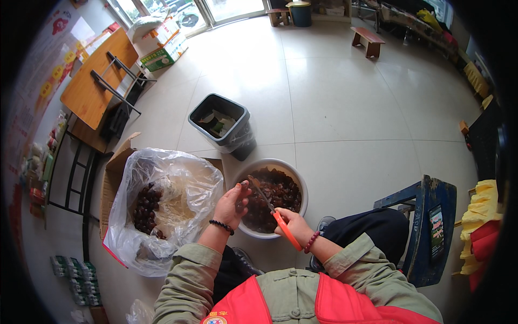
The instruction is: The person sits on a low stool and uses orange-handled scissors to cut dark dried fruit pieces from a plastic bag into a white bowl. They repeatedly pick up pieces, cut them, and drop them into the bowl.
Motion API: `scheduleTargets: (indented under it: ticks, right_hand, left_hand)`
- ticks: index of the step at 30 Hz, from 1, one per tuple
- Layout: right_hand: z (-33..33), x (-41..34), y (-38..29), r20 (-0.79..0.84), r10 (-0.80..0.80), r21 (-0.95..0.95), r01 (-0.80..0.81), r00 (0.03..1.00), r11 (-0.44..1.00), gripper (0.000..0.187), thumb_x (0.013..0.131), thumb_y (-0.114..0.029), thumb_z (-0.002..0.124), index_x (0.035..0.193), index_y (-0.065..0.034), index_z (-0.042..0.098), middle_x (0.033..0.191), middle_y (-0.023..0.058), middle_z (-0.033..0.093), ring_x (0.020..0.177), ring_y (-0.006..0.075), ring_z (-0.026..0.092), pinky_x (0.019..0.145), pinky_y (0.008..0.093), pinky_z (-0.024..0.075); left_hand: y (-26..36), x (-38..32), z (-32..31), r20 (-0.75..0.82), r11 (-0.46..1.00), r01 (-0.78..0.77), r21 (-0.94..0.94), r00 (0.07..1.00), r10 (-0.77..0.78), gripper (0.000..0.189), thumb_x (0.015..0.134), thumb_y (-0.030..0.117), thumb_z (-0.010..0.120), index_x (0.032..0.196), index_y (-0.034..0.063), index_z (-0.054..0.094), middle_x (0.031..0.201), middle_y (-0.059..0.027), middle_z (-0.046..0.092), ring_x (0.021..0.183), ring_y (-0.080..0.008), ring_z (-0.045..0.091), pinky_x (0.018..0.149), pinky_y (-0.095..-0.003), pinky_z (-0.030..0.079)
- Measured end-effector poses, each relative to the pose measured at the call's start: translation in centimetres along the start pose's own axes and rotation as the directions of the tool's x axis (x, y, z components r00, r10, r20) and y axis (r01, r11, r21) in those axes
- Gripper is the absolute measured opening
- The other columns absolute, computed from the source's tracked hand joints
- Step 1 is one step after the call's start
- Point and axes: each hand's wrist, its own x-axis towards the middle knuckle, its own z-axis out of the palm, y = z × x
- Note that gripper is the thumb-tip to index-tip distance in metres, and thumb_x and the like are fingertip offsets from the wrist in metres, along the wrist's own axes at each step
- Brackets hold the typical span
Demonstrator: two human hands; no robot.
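Note:
My right hand [297,227] grips a pair of scissors [287,231] by the orange handles, its blades reaching up and left over a white basin [304,190]. Dark reddish-brown fruit pieces [279,194], apparently cut jujubes, fill much of this basin. At its left rim my left hand [230,207], palm turned up, has dark fruit [241,205] in its curled fingers, close to the scissor tips. How many it holds is hard to tell. To the left, a cardboard box [111,182] lined with a clear plastic bag [194,178] contains a heap of whole dark fruit [145,208].
Beyond the basin stands a grey waste bin [243,137] with scraps inside. On my right, a blue wooden stool [425,251] carries a phone [436,231] with a lit screen. A folding table [91,93] leans at the left, and a low bench [367,38] stands farther off.

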Motion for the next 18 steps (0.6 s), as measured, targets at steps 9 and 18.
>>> scheduleTargets:
  ticks: [9, 18]
  right_hand:
    - [0.1, -0.2, -0.6, -0.001, 0.001, 0.002, -0.001, 1.0, 1.0, 0.029, 0.072, -0.001, 0.061, 0.1, -0.004, 0.055, 0.074, -0.003, 0.051, 0.068, 0.0055, 0.046, 0.061, 0.0215, 0.0404]
    - [0.3, -0.6, -1.2, -0.047, -0.005, -0.21, -0.005, 0.999, 0.978, 0.043, 0.074, -0.03, 0.075, 0.1, -0.0026, 0.055, 0.088, 0.0122, 0.061, 0.084, 0.0202, 0.059, 0.076, 0.0327, 0.0469]
  left_hand:
    - [-0.2, 0.1, -0.1, 0.025, 0.997, 0.006, -0.071, 1.0, -0.005, 0.027, 0.092, 0.02, 0.051, 0.115, 0.0115, 0.06, 0.093, 0.0008, 0.063, 0.068, -0.008, 0.051, 0.051, -0.0219, 0.04]
    - [-0.5, -0.2, -0.2, -0.056, 0.998, -0.068, 0.016, 0.996, 0.069, 0.019, 0.091, 0.02, 0.059, 0.107, 0.011, 0.063, 0.093, -0.0004, 0.067, 0.064, -0.0052, 0.05, 0.052, -0.0216, 0.038]
